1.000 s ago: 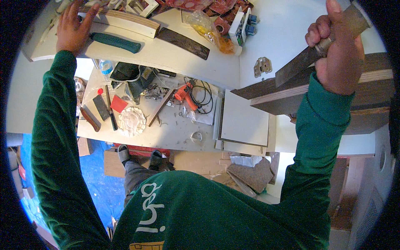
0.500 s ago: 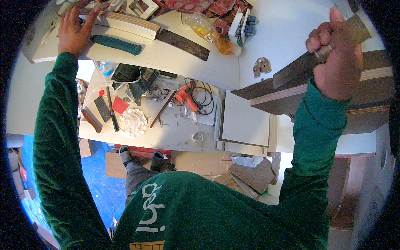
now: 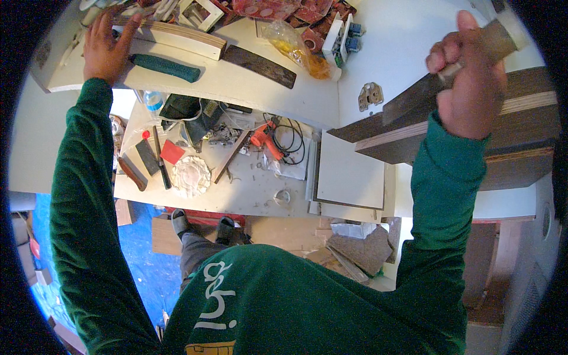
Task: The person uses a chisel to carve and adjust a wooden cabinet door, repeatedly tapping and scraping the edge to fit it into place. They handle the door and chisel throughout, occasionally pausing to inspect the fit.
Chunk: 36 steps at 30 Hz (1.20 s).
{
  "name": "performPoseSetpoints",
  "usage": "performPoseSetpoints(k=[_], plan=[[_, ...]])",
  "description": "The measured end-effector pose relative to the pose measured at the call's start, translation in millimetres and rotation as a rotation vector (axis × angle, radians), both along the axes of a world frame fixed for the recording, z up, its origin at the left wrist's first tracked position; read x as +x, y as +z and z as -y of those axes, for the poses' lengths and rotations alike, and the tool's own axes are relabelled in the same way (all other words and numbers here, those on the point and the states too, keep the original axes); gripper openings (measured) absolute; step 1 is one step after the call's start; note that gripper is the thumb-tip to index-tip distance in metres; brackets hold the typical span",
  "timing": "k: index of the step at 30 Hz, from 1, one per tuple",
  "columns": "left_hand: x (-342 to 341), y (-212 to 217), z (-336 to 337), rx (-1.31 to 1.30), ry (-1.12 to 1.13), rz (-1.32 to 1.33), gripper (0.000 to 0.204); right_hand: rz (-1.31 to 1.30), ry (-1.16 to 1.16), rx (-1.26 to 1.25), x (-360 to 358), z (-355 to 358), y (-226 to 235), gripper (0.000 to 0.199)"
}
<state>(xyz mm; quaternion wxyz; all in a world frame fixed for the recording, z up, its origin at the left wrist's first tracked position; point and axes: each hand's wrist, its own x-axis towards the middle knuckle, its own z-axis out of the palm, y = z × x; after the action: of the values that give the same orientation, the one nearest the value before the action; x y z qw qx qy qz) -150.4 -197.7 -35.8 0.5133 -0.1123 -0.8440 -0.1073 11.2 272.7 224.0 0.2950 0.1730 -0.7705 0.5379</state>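
Observation:
My left hand (image 3: 105, 54) rests with spread fingers on the white shelf (image 3: 236, 97) at the upper left, holding nothing. Beside it lie a dark green ribbed handle (image 3: 167, 68) and a light wooden strip (image 3: 195, 48). At the upper right, my right hand (image 3: 473, 97) is wrapped around a tool with a thick tan handle and a broad dark blade (image 3: 414, 97); its exact kind is unclear. The blade points down and left, over or against dark-faced boards (image 3: 402, 139) with pale plywood edges; contact cannot be made out.
A dark flat strip (image 3: 260, 66), a bag of yellow bits (image 3: 296, 50) and a metal hinge plate (image 3: 370, 96) are near the shelf's right part. Below, a lower surface (image 3: 248, 198) bears an orange corded tool (image 3: 266, 142), knives and a crumpled white dish (image 3: 191, 176).
My right hand and its tool have shifted slightly left, and the blade tip sits a little further left along the boards. My left hand has stayed almost in place.

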Motion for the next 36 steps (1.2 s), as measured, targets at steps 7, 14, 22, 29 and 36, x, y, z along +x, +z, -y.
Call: performPoseSetpoints(k=[7,14,22,29,36], plan=[[12,14,-9,-0.016,0.050,-0.039,0.052,-0.030,-0.025,0.059,4,2,-6,0.020],[14,15,-12,-0.053,0.140,-0.022,0.053,-0.015,-0.037,-0.010,10,6,-7,0.023],[15,14,-12,0.003,0.063,-0.041,0.054,-0.068,-0.012,-0.026,13,7,-12,0.024],[12,13,-9,-0.034,0.096,-0.038,0.053,-0.061,-0.122,0.008,19,-1,-17,0.031],[15,14,-8,0.000,0.068,0.032,0.054,-0.283,-0.185,0.358,24,-12,-15,0.030]])
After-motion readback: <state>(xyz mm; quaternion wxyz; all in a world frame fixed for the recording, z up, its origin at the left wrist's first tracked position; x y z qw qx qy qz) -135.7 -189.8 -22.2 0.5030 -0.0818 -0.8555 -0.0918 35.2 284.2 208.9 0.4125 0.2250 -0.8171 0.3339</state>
